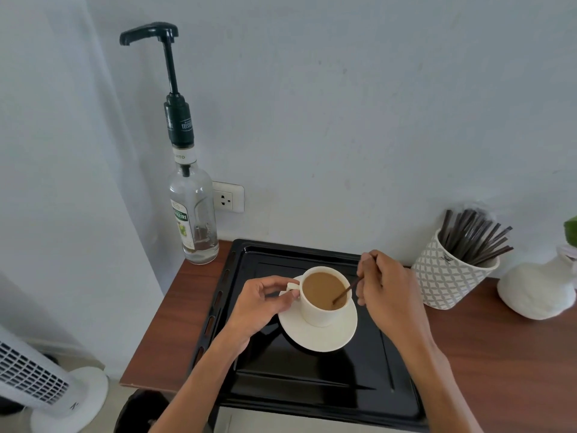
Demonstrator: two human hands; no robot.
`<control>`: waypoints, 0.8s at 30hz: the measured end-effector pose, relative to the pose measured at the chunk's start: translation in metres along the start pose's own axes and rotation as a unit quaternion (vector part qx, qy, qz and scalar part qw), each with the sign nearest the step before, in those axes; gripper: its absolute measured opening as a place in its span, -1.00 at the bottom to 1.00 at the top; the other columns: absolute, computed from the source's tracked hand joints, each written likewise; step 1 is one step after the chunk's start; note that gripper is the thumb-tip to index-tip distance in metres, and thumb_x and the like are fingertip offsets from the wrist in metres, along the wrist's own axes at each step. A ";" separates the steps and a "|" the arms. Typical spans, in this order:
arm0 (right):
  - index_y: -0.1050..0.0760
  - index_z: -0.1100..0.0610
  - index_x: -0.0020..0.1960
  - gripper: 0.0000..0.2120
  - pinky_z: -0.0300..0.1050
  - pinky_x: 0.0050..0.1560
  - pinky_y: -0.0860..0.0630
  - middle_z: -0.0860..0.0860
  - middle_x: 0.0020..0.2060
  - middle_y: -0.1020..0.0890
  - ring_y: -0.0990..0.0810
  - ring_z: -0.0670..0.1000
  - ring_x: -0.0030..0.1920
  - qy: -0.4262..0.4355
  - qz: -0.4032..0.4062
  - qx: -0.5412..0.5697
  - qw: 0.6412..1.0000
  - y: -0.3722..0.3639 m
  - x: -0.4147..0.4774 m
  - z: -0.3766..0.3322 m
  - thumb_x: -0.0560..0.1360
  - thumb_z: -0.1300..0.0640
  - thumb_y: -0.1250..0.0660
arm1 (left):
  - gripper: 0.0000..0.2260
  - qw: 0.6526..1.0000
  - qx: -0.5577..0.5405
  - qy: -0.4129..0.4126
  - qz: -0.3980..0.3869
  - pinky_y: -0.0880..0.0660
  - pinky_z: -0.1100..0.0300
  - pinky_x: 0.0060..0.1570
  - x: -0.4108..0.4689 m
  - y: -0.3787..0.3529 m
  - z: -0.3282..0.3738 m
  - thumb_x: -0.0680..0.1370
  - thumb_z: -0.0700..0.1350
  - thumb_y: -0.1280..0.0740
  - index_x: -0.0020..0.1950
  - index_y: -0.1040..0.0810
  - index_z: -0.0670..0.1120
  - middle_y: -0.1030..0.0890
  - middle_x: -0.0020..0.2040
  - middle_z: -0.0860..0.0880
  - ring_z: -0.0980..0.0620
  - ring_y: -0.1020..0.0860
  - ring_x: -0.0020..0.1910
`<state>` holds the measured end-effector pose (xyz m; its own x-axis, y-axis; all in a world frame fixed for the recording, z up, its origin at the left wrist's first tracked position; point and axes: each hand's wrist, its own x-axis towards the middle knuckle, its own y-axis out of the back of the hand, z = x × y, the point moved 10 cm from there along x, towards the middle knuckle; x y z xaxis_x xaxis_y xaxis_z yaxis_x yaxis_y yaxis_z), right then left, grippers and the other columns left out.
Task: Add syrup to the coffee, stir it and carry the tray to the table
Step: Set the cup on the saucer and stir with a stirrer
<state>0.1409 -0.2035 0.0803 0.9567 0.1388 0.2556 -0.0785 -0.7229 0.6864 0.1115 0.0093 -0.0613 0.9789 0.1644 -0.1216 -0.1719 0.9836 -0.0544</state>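
Head view: left hand (259,303) pinches cup (324,296) handle on saucer (318,337); right hand (387,289) pinches stirrer (345,292) dipped in coffee (321,289); tray (312,379) beneath

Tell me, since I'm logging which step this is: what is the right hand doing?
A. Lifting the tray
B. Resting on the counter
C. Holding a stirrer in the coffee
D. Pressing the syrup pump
C: the right hand pinches a dark stirrer whose tip sits in the coffee, while the left hand holds the cup handle.
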 end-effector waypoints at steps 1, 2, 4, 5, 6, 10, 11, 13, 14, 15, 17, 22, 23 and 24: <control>-0.46 0.07 -0.23 -0.66 0.20 -0.20 -0.63 0.07 -0.42 -0.65 -0.64 0.07 -0.40 -0.005 -0.014 0.031 0.999 -0.007 -0.001 -0.002 0.70 0.13 -0.13 | -0.88 1.000 0.000 0.001 0.000 -0.65 0.02 0.21 0.000 0.000 0.000 0.53 -0.15 -0.53 0.02 -0.78 0.04 -0.79 0.05 0.02 0.04 -0.73 0.08; -0.47 0.06 -0.22 -0.67 0.18 -0.19 -0.64 0.05 -0.40 -0.67 -0.65 0.03 -0.39 -0.008 -0.018 0.054 0.998 -0.012 0.000 -0.004 0.71 0.13 -0.14 | -0.88 1.000 0.002 0.001 -0.001 -0.65 0.02 0.21 0.000 0.000 0.000 0.53 -0.15 -0.53 0.02 -0.78 0.04 -0.79 0.05 0.02 0.04 -0.73 0.08; -0.48 0.05 -0.19 -0.68 0.13 -0.18 -0.65 0.01 -0.40 -0.68 -0.67 -0.01 -0.38 0.001 -0.006 0.059 0.998 -0.015 0.003 -0.011 0.71 0.13 -0.15 | -0.87 1.000 0.008 -0.001 -0.002 -0.64 0.03 0.20 0.001 0.000 0.001 0.53 -0.15 -0.53 0.01 -0.78 0.05 -0.79 0.04 0.02 0.04 -0.73 0.08; -0.49 0.05 -0.18 -0.69 0.13 -0.18 -0.64 0.00 -0.40 -0.68 -0.68 0.00 -0.36 0.008 0.004 0.042 0.999 -0.014 0.005 -0.015 0.71 0.12 -0.15 | -0.87 1.000 0.013 -0.002 -0.002 -0.64 0.05 0.19 0.001 0.001 0.001 0.53 -0.15 -0.52 0.01 -0.78 0.06 -0.79 0.04 0.03 0.05 -0.73 0.08; -0.49 0.06 -0.15 -0.70 0.14 -0.19 -0.63 0.00 -0.39 -0.68 -0.68 0.02 -0.35 0.014 0.013 0.018 1.000 -0.011 0.007 -0.017 0.72 0.10 -0.14 | -0.87 1.000 0.016 -0.003 -0.002 -0.64 0.07 0.18 0.001 0.001 0.001 0.53 -0.14 -0.52 0.01 -0.78 0.07 -0.79 0.04 0.03 0.06 -0.73 0.07; -0.49 0.09 -0.15 -0.70 0.21 -0.22 -0.62 0.02 -0.41 -0.65 -0.64 0.12 -0.35 0.001 0.043 -0.062 0.997 0.008 0.007 -0.005 0.71 0.09 -0.13 | -0.88 1.000 0.012 -0.004 -0.004 -0.62 0.15 0.11 0.001 0.001 0.001 0.53 -0.14 -0.52 0.01 -0.78 0.07 -0.79 0.03 0.04 0.08 -0.74 0.05; -0.47 0.08 -0.18 -0.69 0.21 -0.22 -0.61 0.02 -0.42 -0.64 -0.64 0.12 -0.36 0.000 0.042 -0.060 0.997 0.010 0.004 -0.003 0.70 0.10 -0.13 | -0.87 1.000 0.010 -0.003 -0.003 -0.63 0.14 0.12 0.001 0.001 0.000 0.53 -0.14 -0.52 0.01 -0.78 0.06 -0.79 0.02 0.04 0.07 -0.74 0.05; -0.46 0.07 -0.21 -0.68 0.21 -0.20 -0.61 0.02 -0.44 -0.64 -0.65 0.10 -0.36 0.005 0.021 -0.024 0.999 0.004 -0.003 -0.002 0.70 0.12 -0.13 | -0.87 1.000 0.006 -0.001 -0.002 -0.63 0.11 0.16 0.001 0.001 0.000 0.53 -0.15 -0.52 0.01 -0.78 0.05 -0.79 0.03 0.03 0.05 -0.74 0.06; -0.46 0.05 -0.21 -0.68 0.20 -0.19 -0.62 0.01 -0.43 -0.65 -0.66 0.06 -0.37 0.007 0.010 -0.002 1.000 -0.001 -0.005 -0.004 0.70 0.14 -0.14 | -0.87 1.000 0.006 -0.001 -0.002 -0.63 0.10 0.17 0.001 0.001 0.001 0.53 -0.15 -0.52 0.02 -0.78 0.05 -0.79 0.03 0.02 0.04 -0.73 0.07; -0.47 0.02 -0.21 -0.68 0.17 -0.18 -0.63 -0.02 -0.42 -0.66 -0.66 0.01 -0.36 0.008 0.004 0.013 1.000 -0.006 -0.006 -0.005 0.70 0.15 -0.14 | -0.87 1.000 0.008 -0.001 -0.002 -0.63 0.09 0.17 0.001 0.001 0.001 0.53 -0.15 -0.52 0.02 -0.78 0.04 -0.79 0.03 0.02 0.04 -0.73 0.07; -0.50 0.01 -0.17 -0.70 0.11 -0.16 -0.64 -0.07 -0.38 -0.69 -0.68 -0.05 -0.33 0.010 0.005 0.017 1.000 -0.009 -0.005 -0.008 0.71 0.14 -0.15 | -0.88 1.000 0.012 -0.002 -0.001 -0.63 0.10 0.15 0.001 0.001 0.002 0.52 -0.15 -0.53 0.01 -0.78 0.04 -0.80 0.02 0.03 0.05 -0.73 0.06; -0.48 0.06 -0.16 -0.71 0.20 -0.21 -0.62 -0.01 -0.39 -0.67 -0.66 0.09 -0.34 -0.001 0.048 -0.049 0.998 0.008 -0.002 0.001 0.70 0.10 -0.12 | -0.88 1.000 0.023 0.000 0.001 -0.62 0.20 0.06 0.001 0.001 0.005 0.52 -0.16 -0.53 0.00 -0.79 0.04 -0.80 -0.01 0.04 0.09 -0.74 0.01; -0.48 0.06 -0.18 -0.70 0.21 -0.21 -0.62 0.00 -0.40 -0.67 -0.66 0.09 -0.36 -0.005 0.046 -0.046 0.998 0.009 -0.004 0.003 0.70 0.10 -0.12 | -0.88 1.000 0.021 0.000 0.000 -0.62 0.22 0.05 0.001 0.001 0.004 0.52 -0.16 -0.53 0.00 -0.79 0.03 -0.80 -0.01 0.04 0.09 -0.74 0.01; -0.47 0.05 -0.19 -0.69 0.21 -0.21 -0.62 0.01 -0.41 -0.66 -0.65 0.09 -0.38 -0.006 0.034 -0.030 0.999 0.007 -0.005 0.002 0.70 0.10 -0.13 | -0.88 1.000 0.020 -0.001 0.001 -0.62 0.23 0.04 0.000 0.002 0.004 0.52 -0.17 -0.53 0.00 -0.79 0.03 -0.80 -0.01 0.04 0.09 -0.74 0.00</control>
<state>0.1359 -0.2108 0.0823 0.9516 0.0825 0.2962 -0.1602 -0.6892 0.7066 0.1119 0.0114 -0.0573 0.9787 0.1668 -0.1199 -0.1698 0.9854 -0.0150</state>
